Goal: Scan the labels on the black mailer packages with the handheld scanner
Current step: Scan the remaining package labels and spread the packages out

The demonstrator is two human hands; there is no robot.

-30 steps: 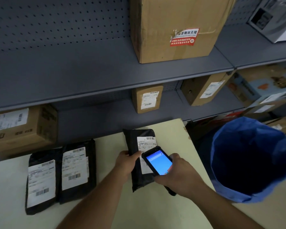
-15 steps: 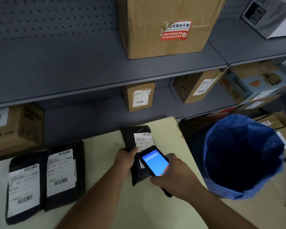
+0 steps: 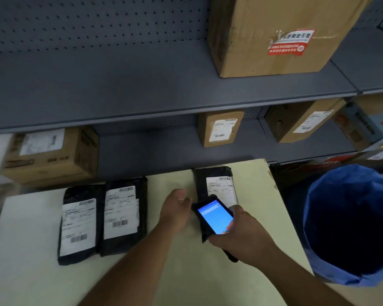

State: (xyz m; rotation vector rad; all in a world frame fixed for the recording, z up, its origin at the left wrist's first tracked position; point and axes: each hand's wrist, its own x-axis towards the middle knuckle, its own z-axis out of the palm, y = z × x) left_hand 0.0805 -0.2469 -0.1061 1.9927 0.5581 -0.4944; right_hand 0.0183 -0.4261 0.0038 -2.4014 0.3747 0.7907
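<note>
Scanner (image 3: 215, 219): held in the right hand (image 3: 241, 237), screen lit and facing up, nose tilted toward the far mailer.
Right hand: clenched around the scanner's lower body; the thumb lies by the screen's lower edge.
Left hand (image 3: 175, 210): loose, fingers relaxed, grasping nothing; it rests on the table (image 3: 208, 283) just beside the far mailer's left edge. Contact with the mailer cannot be confirmed.
Far mailer (image 3: 215, 184): flat on the table at its back right, label (image 3: 221, 186) up; the scanner covers its near half.
Left mailers: first mailer (image 3: 80, 226) and second mailer (image 3: 124, 217) lie side by side, touching, labels up, well apart from the scanner.
Risk, wrong read: each label carries more than one barcode. A beam aimed loosely is likely to catch the wrong code or none.
Risk, shift: the far mailer is not pinned. A nudge from the scanner or hand may slide it toward the table's back edge.
Risk, glare or crease: the film wrinkles around the label; a bent barcode may refuse to read.
Risk, cross-scan: the left mailers touch, so a wide beam may log one twice and skip the other.
Risk, drop: the blue bin (image 3: 352, 228) stands open just right of the table; a slipping scanner could fall in.
</note>
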